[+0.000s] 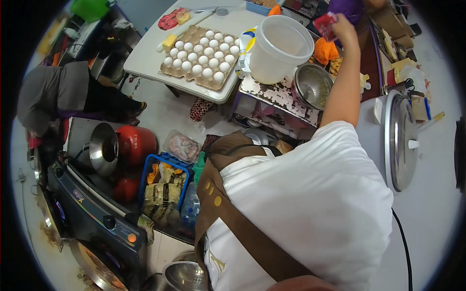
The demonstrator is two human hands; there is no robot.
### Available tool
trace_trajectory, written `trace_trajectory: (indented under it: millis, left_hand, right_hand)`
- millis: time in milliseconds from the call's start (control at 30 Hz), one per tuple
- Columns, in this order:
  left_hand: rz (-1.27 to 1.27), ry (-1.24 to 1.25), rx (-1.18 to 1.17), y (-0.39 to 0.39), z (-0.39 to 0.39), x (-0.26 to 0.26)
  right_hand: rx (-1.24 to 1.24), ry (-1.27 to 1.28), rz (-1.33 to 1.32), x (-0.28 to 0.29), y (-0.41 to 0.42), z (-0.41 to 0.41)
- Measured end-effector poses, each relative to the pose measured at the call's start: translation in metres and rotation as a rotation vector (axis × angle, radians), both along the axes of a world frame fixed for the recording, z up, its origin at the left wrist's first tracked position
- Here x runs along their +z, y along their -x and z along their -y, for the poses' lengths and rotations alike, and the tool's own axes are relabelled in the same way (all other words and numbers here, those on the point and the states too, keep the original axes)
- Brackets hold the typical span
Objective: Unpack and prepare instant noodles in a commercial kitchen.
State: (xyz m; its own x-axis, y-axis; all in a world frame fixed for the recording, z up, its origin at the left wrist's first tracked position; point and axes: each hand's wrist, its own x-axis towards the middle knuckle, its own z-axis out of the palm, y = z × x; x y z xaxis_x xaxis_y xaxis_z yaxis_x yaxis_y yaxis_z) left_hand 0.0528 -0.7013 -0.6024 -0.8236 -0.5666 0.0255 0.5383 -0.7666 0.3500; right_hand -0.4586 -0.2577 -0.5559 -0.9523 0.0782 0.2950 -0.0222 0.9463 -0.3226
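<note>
At the upper right my right hand grips a red packet, its printing too blurred to read. My right arm stretches out over a steel bowl. Just below the packet is an orange plastic bag, beside small yellowish-brown pieces of food. To the left of the hand stands a large translucent plastic bucket. My left hand is out of view.
A cardboard tray of white eggs lies on a white table. Another person bends at the left. Gas stove, red gas cylinder and blue-rimmed crate stand lower left. A large lidded cooker is at right.
</note>
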Motion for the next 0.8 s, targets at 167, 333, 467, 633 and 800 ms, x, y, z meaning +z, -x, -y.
trace_trajectory:
  millis: [167, 333, 467, 633, 800]
  left_hand:
    - [0.021, 0.038, 0.089, -0.026, 0.001, 0.011]
    - [0.037, 0.066, 0.153, -0.042, -0.002, 0.021]
    - [0.067, 0.090, 0.204, -0.050, -0.006, 0.029]
    - [0.097, 0.124, 0.274, -0.056, -0.009, 0.040]
    - [0.139, 0.218, 0.516, -0.095, -0.033, 0.068]
  right_hand:
    - [0.143, -0.069, 0.537, -0.092, 0.030, -0.007]
    - [0.116, -0.408, 0.462, -0.142, 0.044, -0.033]
    - [0.066, -1.419, -0.050, -0.143, 0.043, -0.054]
    - [-0.043, -0.548, 0.367, -0.068, 0.063, -0.007]
    - [0.242, 0.131, -0.482, 0.065, -0.026, 0.114]
